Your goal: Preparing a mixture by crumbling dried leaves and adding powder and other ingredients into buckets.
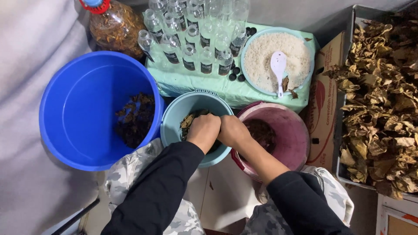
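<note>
Pale cloth is draping the background behind a teal bowl (174, 119), the landmark. Both hands, left hand (203, 130) and right hand (233, 130), are pressing down inside it, fists closed on dried leaves (188, 121). These are looking light, brittle and crumbly, best gathered in loose handfuls. Left of the bowl, a glossy blue bucket (78, 109) is holding dark scraps; right, a maroon bowl (291, 135); beyond, clear bottles (191, 35) and a rice dish (261, 52).

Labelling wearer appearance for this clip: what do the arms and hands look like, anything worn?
Both arms wear plain black long sleeves; the right sleeve is pushed up the forearm, the left sleeve reaches the wrist. Left hand and right hand are bare: no gloves, rings or watch visible.
</note>
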